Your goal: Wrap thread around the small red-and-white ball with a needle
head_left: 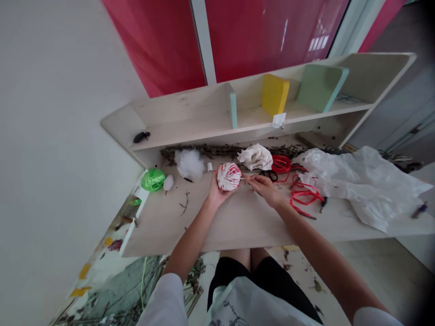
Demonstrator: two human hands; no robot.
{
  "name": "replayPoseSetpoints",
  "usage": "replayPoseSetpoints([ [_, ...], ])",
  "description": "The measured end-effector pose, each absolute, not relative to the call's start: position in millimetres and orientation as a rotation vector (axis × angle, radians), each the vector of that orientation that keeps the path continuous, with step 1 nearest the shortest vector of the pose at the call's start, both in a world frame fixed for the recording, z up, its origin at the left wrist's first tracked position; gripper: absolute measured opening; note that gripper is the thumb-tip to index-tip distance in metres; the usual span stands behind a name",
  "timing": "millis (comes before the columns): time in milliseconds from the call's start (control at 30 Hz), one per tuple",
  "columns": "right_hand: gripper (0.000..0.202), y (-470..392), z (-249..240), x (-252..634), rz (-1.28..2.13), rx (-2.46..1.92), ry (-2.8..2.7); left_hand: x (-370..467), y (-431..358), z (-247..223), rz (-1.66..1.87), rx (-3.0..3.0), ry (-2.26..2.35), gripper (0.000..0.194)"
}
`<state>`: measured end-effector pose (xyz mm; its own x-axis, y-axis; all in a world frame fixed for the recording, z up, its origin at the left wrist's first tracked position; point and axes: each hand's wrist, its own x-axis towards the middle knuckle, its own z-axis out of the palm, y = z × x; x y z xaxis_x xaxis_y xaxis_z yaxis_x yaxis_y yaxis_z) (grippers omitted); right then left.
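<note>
"Where's the wound ball (pixel 229 176)?"

"Over the table (pixel 234 235), cupped in the left hand (pixel 217 194). Just one, white streaked with red; the fingers curl round its left and under side."

"And the right hand (pixel 267 188)?"

"Right of the ball, fingertips pinched together on one thin pale stem (pixel 243 178). Stick or cord, it's too small to tell."

"Which way does it all point?"

"The ball is nearly round, so I can't pick a long axis. The stem leaves its right side and runs roughly sideways, to the right fingertips."

"Count the rest, from the ball."

"Left of it: one white roll (pixel 210 167) just beside, one cotton clump (pixel 190 164) beyond that, then one small white tuft (pixel 168 183), and farthest one green bundle (pixel 153 180). Behind and to its right, one crumpled white wad (pixel 255 157). Farther right, red cord (pixel 281 164) in two heaps, then one plastic sheet (pixel 367 185)."

"And higher?"

"Beyond the ball, three upright panels (pixel 274 95) on the shelf (pixel 193 131): one pale blue, one yellow, one green."
</note>
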<state>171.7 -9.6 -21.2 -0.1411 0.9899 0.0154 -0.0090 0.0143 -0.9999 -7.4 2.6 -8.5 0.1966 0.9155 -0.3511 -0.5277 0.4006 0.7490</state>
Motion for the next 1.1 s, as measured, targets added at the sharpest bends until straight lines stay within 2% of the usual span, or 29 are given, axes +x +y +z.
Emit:
replayPoseSetpoints([
  [133, 0.044, -9.8, -20.6, 172.0, 1.322, -1.144, -1.322, -8.8, 4.2, -12.5, 1.102, 0.592, 0.838, 0.063],
  [333, 0.038, -10.1, -17.9, 172.0, 1.332, -1.155, -1.283, -11.4, 8.7, -11.2, 1.347, 0.303, 0.771, 0.045],
  [500, 0.037, -9.5, -18.7, 171.0, 1.333, -1.165, -1.266, -13.6, 9.9, -8.9, 1.405, 0.197, 0.735, 0.042],
  [800, 0.041, -11.9, -16.5, 170.4, 1.324, -1.185, -1.388, -16.5, 9.2, -11.4, 1.221, 0.326, 0.614, 0.059],
  [1100, 0.048, -13.4, -17.2, 169.8, 1.327, -1.203, -1.418, -16.7, 5.2, -16.7, 1.116, 0.377, 0.613, 0.059],
])
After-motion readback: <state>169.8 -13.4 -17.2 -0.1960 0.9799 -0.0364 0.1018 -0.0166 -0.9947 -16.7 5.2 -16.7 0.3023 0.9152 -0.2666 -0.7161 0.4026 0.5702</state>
